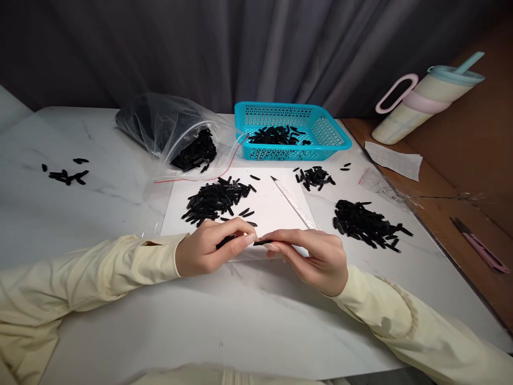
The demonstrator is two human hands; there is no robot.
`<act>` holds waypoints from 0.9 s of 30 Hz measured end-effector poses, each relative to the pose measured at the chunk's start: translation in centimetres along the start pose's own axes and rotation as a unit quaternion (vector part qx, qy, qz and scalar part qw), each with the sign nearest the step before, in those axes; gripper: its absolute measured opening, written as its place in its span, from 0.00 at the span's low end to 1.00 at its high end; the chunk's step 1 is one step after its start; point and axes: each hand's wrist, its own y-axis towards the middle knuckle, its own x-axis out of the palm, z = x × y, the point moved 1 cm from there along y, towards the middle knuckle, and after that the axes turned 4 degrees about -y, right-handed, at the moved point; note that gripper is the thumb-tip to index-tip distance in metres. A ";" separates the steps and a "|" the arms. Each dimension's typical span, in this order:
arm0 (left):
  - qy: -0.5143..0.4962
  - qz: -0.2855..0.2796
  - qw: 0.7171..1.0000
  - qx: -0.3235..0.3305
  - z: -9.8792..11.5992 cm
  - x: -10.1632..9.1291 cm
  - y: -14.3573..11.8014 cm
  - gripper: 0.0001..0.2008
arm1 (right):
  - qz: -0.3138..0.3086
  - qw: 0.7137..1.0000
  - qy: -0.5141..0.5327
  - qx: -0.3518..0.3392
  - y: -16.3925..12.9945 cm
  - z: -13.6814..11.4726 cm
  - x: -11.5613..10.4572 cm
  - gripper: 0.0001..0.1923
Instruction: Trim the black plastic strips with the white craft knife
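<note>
A small, slim black piece [262, 242] spans the gap between my two hands. My left hand [214, 246] is closed, thumb and forefinger pinched at the piece's left end. More black pieces [224, 241] show beneath its fingers; I cannot tell whether they are held or lie on the sheet. My right hand [315, 256] pinches the piece's other end between thumb and fingers. Just beyond my left hand, a heap of like black pieces [216, 198] covers part of a white sheet [268, 208]. A white pointed tool like a craft knife or pen [292, 202] lies slanted behind my right hand.
A blue perforated basket [296, 154] holds black pieces, beside an open clear zip bag [160, 133] of them. Other piles lie right [366, 224], back right [315, 178] and left [68, 176]. At right are a tumbler [427, 101], paper [395, 159] and a pink-handled tool [481, 248].
</note>
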 end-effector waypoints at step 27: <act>0.056 0.014 0.997 0.041 -0.2 0.0 -0.1 0.07 | -0.031 0.999 -0.011 0.019 0.2 0.4 0.3 0.03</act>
